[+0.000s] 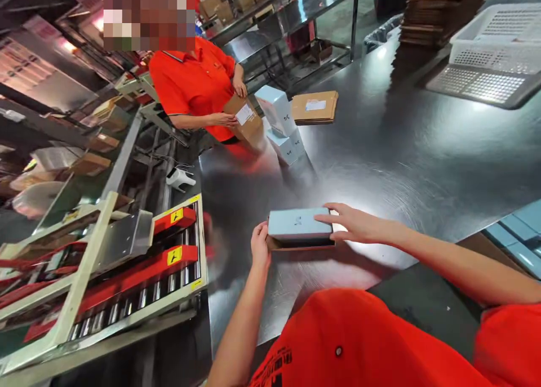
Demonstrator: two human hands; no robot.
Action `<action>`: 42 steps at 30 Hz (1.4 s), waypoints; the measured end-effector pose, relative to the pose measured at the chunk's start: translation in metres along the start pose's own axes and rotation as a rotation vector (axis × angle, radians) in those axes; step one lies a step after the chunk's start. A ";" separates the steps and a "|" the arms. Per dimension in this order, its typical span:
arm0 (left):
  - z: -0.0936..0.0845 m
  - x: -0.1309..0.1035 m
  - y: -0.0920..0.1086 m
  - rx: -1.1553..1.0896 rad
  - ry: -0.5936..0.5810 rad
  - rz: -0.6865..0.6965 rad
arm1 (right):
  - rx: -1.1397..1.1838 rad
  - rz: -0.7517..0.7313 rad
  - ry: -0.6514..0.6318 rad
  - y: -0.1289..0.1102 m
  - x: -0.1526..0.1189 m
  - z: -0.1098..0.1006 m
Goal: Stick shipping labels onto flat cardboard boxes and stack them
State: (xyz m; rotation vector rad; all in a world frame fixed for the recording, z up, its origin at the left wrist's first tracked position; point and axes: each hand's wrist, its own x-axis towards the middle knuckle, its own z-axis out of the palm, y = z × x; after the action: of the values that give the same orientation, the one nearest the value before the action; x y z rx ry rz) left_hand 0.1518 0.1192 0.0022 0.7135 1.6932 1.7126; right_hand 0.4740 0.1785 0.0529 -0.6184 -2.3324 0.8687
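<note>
Light-blue box (296, 222) with a small dark mark on top, seen in the head view just below centre, lying lengthwise in an open brown carton (302, 248) over a shiny metal worktop (422, 145); whether the carton touches the metal is hard to tell. At the box's 9 o'clock, the left hand (261, 247) grips the carton's end, its fingers curled and partly hidden. At 3 o'clock, the right hand (353, 223) has its fingers spread over the box's other end, fingertips on the top and near the edge. Measured from the box, a small stack of light-blue boxes (282, 125) stands towards 12 o'clock, with flat brown cardboard (315, 107) just beside it. Towards 11 o'clock, a person in a red shirt (192, 88) holds a labelled brown package (249, 129) in both hands. A white perforated basket (499, 52) sits at 2 o'clock, more light-blue boxes (518, 235) are at 3, and a roller conveyor (143, 294) with red strips runs at 8.
</note>
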 end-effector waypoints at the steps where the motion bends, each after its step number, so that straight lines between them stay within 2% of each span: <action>1: 0.001 -0.002 0.001 0.058 0.037 0.047 | 0.005 0.024 -0.027 0.014 0.000 0.003; 3: 0.004 -0.010 0.003 0.236 0.095 0.174 | 0.037 0.092 -0.009 0.043 -0.001 0.008; 5: 0.006 -0.023 0.004 0.397 0.071 0.279 | 0.094 0.166 0.016 0.066 0.001 0.015; 7: 0.006 -0.038 0.004 0.477 -0.073 0.328 | 0.133 0.195 0.048 0.078 0.007 0.029; 10: 0.002 -0.059 0.003 0.504 -0.360 0.362 | 0.070 0.093 0.150 0.079 0.024 0.058; 13: -0.003 -0.067 0.009 0.584 -0.465 0.445 | -0.113 -0.023 0.141 0.075 0.040 0.078; 15: -0.002 -0.059 0.016 0.784 -0.455 0.583 | -0.262 -0.040 0.053 0.075 0.043 0.082; 18: 0.002 -0.031 0.021 1.233 -0.392 0.786 | -0.399 -0.059 -0.138 0.078 0.033 0.078; 21: 0.006 0.001 0.012 1.504 -0.429 0.778 | -0.320 -0.013 -0.246 0.073 0.016 0.067; 23: 0.007 0.013 0.003 1.540 -0.492 0.747 | -0.176 0.120 -0.208 0.061 0.008 0.059; 26: 0.008 0.019 -0.009 1.470 -0.524 0.743 | -0.089 0.321 0.006 0.035 0.002 0.062; 28: 0.009 0.020 -0.014 1.374 -0.551 0.716 | -0.209 0.318 0.081 0.022 0.002 0.079; 30: 0.003 0.027 -0.020 1.219 -0.620 0.671 | -0.372 0.231 0.046 0.017 0.005 0.105; 32: -0.017 0.042 -0.031 1.001 -0.648 0.608 | -0.480 0.144 0.005 0.019 0.015 0.131; 33: -0.034 0.052 -0.038 0.889 -0.590 0.569 | -0.508 0.107 0.000 0.023 0.024 0.142; 34: -0.057 0.062 -0.047 0.796 -0.474 0.523 | -0.526 0.076 0.004 0.027 0.038 0.152; 36: -0.116 0.078 -0.067 0.724 -0.139 0.441 | -0.547 0.016 0.014 0.036 0.079 0.168; 37: -0.150 0.081 -0.078 0.749 0.013 0.410 | -0.555 -0.012 0.021 0.040 0.107 0.176; 38: -0.183 0.081 -0.089 0.804 0.116 0.395 | -0.561 -0.036 0.033 0.042 0.139 0.187; 40: -0.240 0.073 -0.112 0.933 0.176 0.387 | -0.565 -0.087 0.048 0.041 0.214 0.215; 42: -0.275 0.062 -0.134 1.050 0.160 0.407 | -0.555 -0.139 0.028 0.029 0.296 0.254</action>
State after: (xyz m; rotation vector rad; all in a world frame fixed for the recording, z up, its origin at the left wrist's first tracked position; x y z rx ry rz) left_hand -0.0869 -0.0186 -0.1429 1.4760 2.7001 0.9970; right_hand 0.1000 0.2615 -0.0243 -0.6670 -2.5594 0.1363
